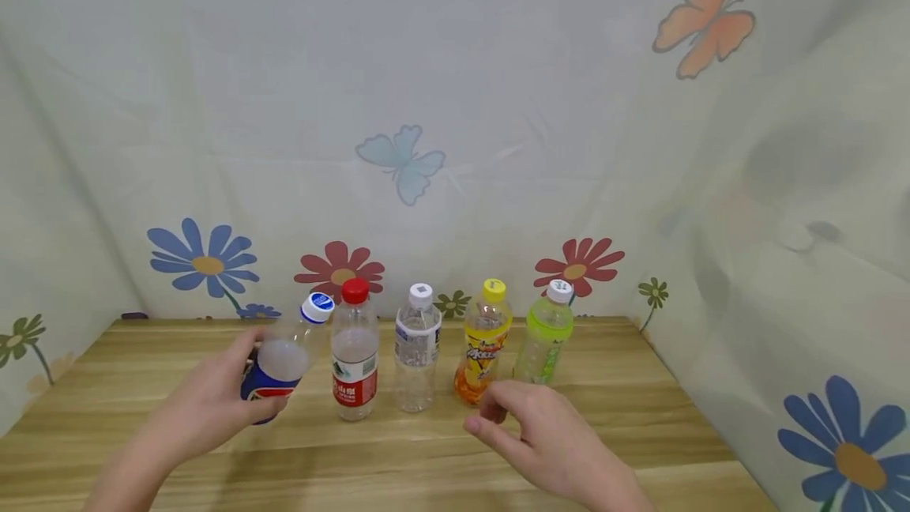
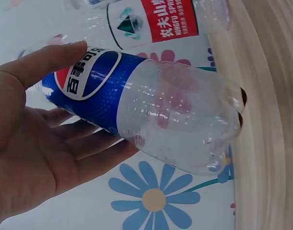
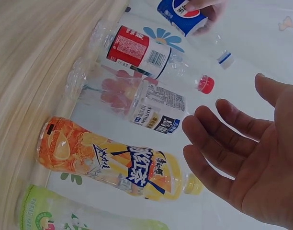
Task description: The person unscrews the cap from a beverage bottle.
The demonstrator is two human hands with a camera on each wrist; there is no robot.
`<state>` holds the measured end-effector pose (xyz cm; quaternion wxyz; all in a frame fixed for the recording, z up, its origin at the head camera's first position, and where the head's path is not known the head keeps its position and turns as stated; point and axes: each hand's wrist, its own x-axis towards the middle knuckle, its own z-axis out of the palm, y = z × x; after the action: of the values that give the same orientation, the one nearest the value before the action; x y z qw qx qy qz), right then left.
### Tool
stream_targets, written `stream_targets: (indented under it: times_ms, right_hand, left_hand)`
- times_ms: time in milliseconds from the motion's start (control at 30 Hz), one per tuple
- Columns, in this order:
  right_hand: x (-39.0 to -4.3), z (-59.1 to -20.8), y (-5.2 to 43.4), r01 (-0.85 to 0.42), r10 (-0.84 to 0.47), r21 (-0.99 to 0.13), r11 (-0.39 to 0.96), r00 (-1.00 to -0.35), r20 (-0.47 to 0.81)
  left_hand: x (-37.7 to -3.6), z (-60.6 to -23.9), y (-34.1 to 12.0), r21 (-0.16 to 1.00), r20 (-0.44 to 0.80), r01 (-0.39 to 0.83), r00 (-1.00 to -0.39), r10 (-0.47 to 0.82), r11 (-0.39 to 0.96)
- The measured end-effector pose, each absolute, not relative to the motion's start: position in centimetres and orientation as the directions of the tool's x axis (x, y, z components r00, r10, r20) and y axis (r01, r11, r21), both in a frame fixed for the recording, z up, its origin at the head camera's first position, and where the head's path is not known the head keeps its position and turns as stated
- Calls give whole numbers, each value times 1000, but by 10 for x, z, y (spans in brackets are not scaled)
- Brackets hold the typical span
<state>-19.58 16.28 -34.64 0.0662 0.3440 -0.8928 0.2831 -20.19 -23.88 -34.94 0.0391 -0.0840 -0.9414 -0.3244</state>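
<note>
Pepsi bottle (image 1: 279, 366) gripped by left hand (image 1: 206, 405), tilted right, cap toward row | right hand (image 1: 550, 437) empty, fingers relaxed, near orange bottle (image 1: 482, 354)

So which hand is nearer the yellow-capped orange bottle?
The right hand. It hovers open just in front of the orange bottle, fingers close but not touching. The left hand is far to its left, gripping the tilted Pepsi bottle.

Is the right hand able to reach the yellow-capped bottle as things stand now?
Probably yes. The right hand hovers open just in front of the yellow-capped bottle, and nothing lies between them; the neighbouring bottles stand clear at each side.
</note>
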Motion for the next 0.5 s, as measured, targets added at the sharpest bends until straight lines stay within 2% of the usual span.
stream_targets:
  times_ms: [300,500]
  right_hand:
    - [-193,-346,161,-658,-602,-486,575,-743,293]
    - [-190,-348,161,-685,-599,-478,550,-722,347]
  left_hand:
    - [-194,-342,-234,574,98,188,-982,161,797]
    - [-188,-334,-228,564,104,206,-978,179,800]
